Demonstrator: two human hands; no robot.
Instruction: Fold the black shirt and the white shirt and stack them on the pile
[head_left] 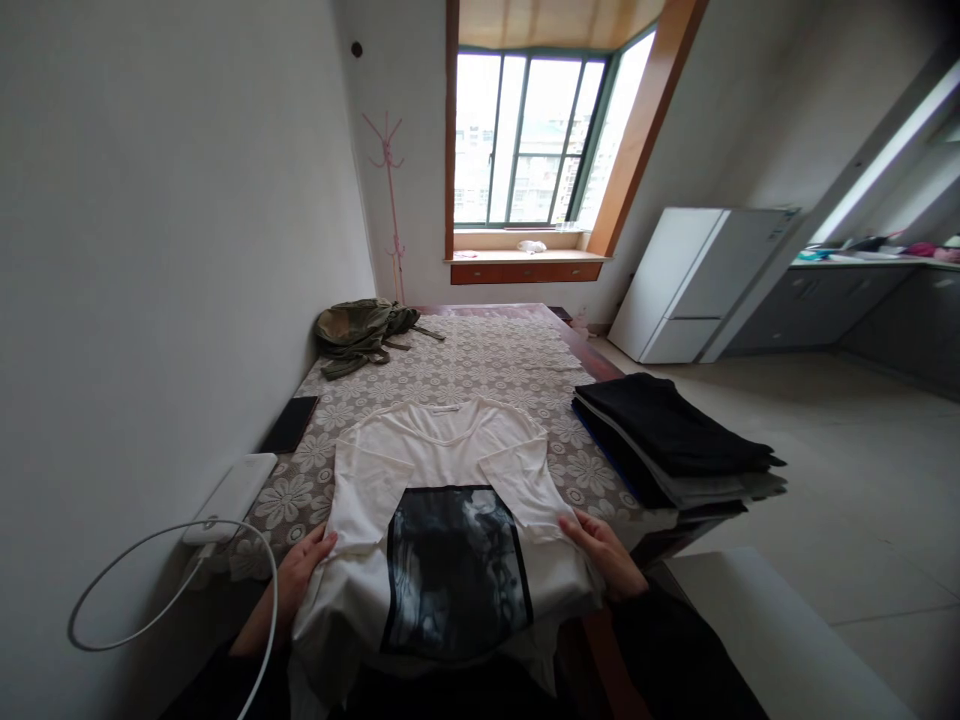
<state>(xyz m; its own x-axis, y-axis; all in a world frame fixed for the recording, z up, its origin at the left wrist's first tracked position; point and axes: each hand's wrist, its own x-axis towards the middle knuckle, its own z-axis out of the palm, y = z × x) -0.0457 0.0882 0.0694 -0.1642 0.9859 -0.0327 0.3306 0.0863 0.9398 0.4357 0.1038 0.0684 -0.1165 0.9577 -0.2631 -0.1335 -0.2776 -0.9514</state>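
Observation:
A white T-shirt (442,450) with a dark square print (454,570) lies flat on the table, its sleeves folded inward and its lower part hanging over the near edge. My left hand (300,570) holds the shirt's left side. My right hand (600,550) grips the right side near the folded sleeve. Both hands pinch the fabric at about the same height.
A stack of folded dark clothes (667,435) sits at the table's right edge. A white power bank (232,495) with a cable (150,590), a dark phone (290,423) and an olive bag (360,330) lie along the left wall. A floral cloth (480,360) covers the table.

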